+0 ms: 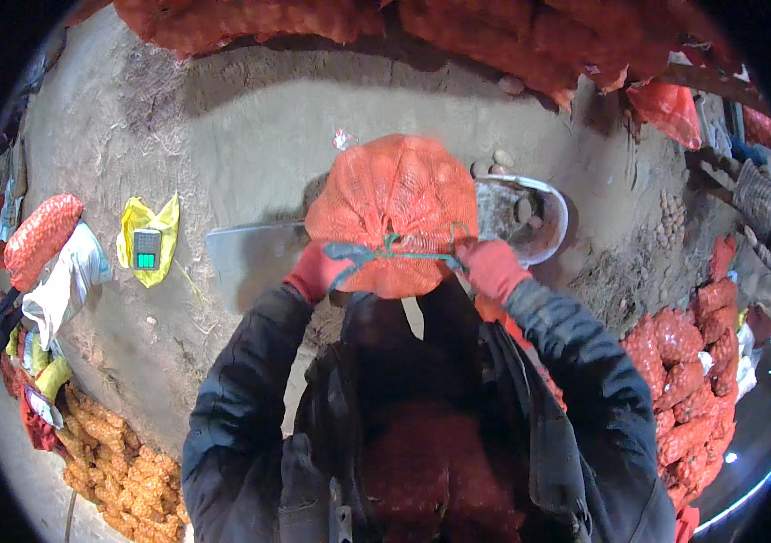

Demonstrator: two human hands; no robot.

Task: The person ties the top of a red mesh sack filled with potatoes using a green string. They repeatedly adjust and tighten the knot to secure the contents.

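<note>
In front of me stands a full red mesh sack (392, 190), its gathered mouth facing me. A thin green cord (412, 256) runs taut across the gathered mesh, and a loop of it shows at the right. My left hand (331, 266), in a red and dark grey work glove, grips the cord's left end. At the right end, my right hand (490, 266) in a matching glove holds the cord close to the sack. The sack partly covers a flat grey plate (249, 254) on the floor. What fills the sack is hard to make out through the mesh.
Right of the sack sits an oval tub (551, 197) with a few potatoes (524, 210). A device with a lit display (147, 250) lies on yellow plastic (168, 224) at left. Filled red sacks (256, 24) line the far side; more (681, 387) are stacked at right.
</note>
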